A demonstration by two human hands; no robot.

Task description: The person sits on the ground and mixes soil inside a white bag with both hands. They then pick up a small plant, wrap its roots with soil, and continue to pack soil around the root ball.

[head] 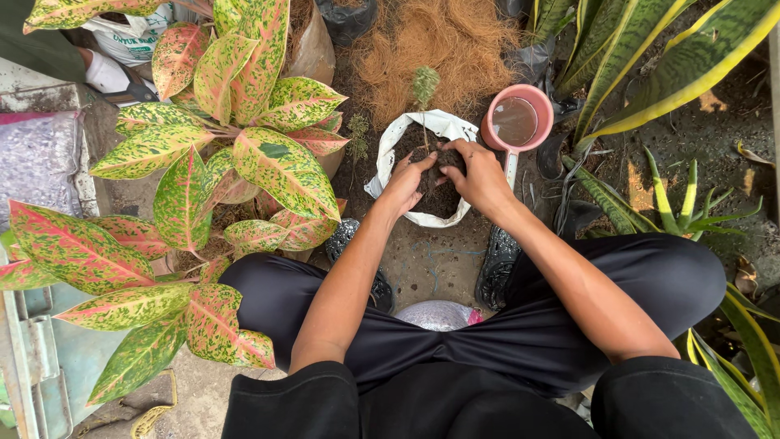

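1. We see a white planting bag (422,167) on the bare ground just ahead of our knees, rim rolled down, filled with dark soil (439,195).
2. A thin seedling (424,89) with a fuzzy green tip stands upright in the soil near the bag's far rim.
3. Our left hand (406,180) rests in the bag, fingers curled and pressing on the soil.
4. Our right hand (475,172) lies opposite, fingers bent around a clump of soil; the two hands almost meet.
5. A pink scoop (517,123) holding brown water sits just right of the bag, handle pointing toward us.
6. Brown coconut fibre (439,41) is heaped behind the bag.
7. A pink-and-green speckled plant (244,138) fills the left; striped sword-shaped leaves (650,57) rise on the right.
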